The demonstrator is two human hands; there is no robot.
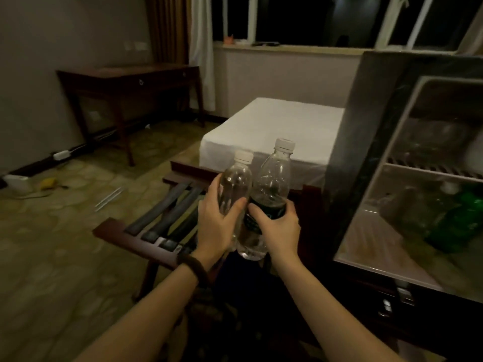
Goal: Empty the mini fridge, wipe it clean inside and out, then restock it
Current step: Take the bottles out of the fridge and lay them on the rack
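The black mini fridge [407, 163] is standing open at right w/ green packs [462, 220] inside; the dark wooden slatted luggage rack [156, 226] is waiting below. The left hand [217, 220] is curling round a clear unlabelled plastic bottle [235, 184], the right hand [279, 228] round a dark-labelled clear bottle [271, 189]. Bottles are touching; set on the slats, either could tip or slip thru gaps.

Head camera looks forward and down, close over both forearms.

Green bottle [462, 220] crowds the fridge's [366, 142] lower shelf; front floor open
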